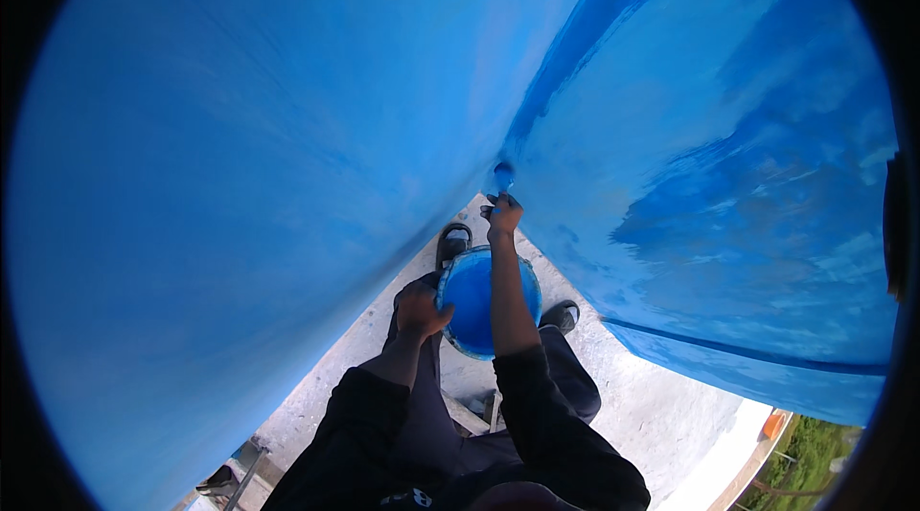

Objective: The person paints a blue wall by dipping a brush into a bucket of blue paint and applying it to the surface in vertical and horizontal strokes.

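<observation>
My right hand [503, 214] reaches forward, its fingers closed round the handle of a paintbrush [504, 176]. The blue-coated bristles are at the corner where two blue walls meet, close against the right wall [623, 147]. Between my legs is a round bucket [470, 300] of blue paint, with paint smeared on its rim. On the bucket's left rim my left hand [422, 310] is closed, thumb toward the inside. Part of the bucket is hidden under my right forearm. Darker, wet-looking blue strokes run up the corner and spread across the right wall.
The left wall [240, 176] rises close beside me in lighter blue. My sandalled feet stand on a pale, paint-spotted floor [632, 386]. Beyond the floor's edge at lower right are grass [815, 454] and an orange object [774, 425]. Another shoe [218, 482] shows at lower left.
</observation>
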### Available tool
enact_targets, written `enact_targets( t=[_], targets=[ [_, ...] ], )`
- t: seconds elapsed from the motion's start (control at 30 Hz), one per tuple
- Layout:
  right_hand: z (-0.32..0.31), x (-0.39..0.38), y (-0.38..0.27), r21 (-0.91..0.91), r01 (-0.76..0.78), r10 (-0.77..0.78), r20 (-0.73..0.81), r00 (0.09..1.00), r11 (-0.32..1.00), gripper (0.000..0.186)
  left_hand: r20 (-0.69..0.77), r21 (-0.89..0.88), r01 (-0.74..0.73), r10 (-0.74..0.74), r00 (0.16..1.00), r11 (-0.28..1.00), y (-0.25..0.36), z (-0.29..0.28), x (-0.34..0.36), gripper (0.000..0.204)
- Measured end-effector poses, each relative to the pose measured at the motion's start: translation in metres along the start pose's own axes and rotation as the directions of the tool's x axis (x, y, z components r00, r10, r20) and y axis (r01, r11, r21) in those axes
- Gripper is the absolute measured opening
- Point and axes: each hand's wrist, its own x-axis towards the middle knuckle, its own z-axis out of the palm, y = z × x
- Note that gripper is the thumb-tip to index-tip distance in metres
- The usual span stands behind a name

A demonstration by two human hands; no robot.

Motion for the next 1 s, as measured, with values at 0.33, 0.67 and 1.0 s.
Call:
enact_targets(
  t=[0.33, 0.67, 1.0],
  targets=[
    [0.051, -0.084, -0.103, 0.122, 0.463, -0.471, 0.039, 0.881, 0.878, 0.041, -0.019, 0.034, 0.027, -0.027, 0.999, 0.999, -0.007, 0.001, -0.006, 0.046],
    [0.04, -0.028, 0.006, -0.116, 0.342, -0.349, -0.047, 0.936, 0.932, 0.043, 0.067, -0.039, 0.098, -0.096, 0.993, 0.994, -0.009, -0.001, -0.004, 0.049],
    [0.031, 0.02, 0.036, 0.06, -0.079, 0.088, -0.165, 0.982, 0.995, 0.042, 0.115, -0.047, 0.087, -0.082, 0.99, 0.995, -0.001, 0.0, 0.005, 0.048]
  ],
)
